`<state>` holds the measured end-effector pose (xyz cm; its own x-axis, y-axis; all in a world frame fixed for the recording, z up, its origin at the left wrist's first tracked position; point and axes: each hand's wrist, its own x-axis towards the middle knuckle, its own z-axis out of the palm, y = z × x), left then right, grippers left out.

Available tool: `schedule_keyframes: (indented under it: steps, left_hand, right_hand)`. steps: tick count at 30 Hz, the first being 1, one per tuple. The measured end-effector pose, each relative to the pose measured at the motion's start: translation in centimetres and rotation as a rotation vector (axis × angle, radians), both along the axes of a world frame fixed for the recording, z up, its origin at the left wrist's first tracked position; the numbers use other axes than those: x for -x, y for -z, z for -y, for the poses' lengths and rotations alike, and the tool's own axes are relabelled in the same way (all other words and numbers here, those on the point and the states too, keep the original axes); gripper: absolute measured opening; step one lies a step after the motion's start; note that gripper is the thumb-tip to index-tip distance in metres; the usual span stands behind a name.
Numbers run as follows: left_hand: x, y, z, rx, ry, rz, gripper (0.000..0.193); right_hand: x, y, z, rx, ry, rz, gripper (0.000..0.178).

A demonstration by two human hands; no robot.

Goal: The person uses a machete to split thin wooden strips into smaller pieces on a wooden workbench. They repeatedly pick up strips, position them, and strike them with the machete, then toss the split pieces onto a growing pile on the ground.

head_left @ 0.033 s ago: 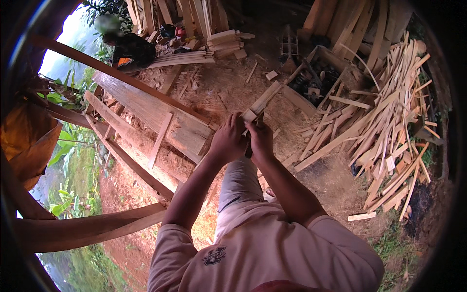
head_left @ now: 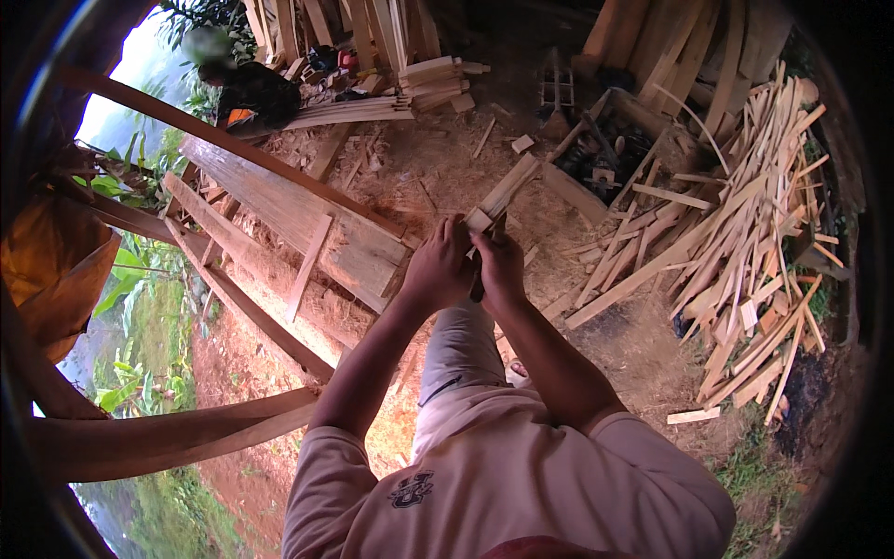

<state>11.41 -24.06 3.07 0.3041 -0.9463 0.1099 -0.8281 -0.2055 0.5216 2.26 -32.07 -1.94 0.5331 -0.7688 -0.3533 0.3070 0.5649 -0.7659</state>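
Observation:
In front of my body, both hands are close together at the near end of a short pale wooden piece (head_left: 506,193). It slants away to the upper right, with a lengthwise edge or groove along its face. My left hand (head_left: 439,267) is closed at its left side, knuckles up, the fingertips partly hidden. Against the piece's near end, my right hand (head_left: 501,270) is closed around a dark narrow object (head_left: 477,283) that shows between the two palms. What kind of object it is I cannot make out.
Wide planks (head_left: 279,210) lie to the left, beside a curved beam (head_left: 251,307). A large pile of thin offcuts (head_left: 736,233) spreads on the right. Ahead stands a wooden box (head_left: 573,193) with dark tools inside. A person (head_left: 256,96) is at the far left, near stacked boards (head_left: 433,82).

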Motion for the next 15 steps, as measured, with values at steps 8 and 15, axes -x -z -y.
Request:
schedule_keyframes:
  steps: [8,15]
  left_hand:
    - [-2.8,2.4,0.0,0.036,0.04,0.128,0.051]
    - [-5.6,5.1,-0.3,0.076,0.025,0.118,0.055]
  right_hand:
    - [-2.2,0.7,-0.1,0.005,-0.046,-0.021,0.014]
    - [-4.9,1.4,0.1,0.007,-0.086,-0.056,0.012]
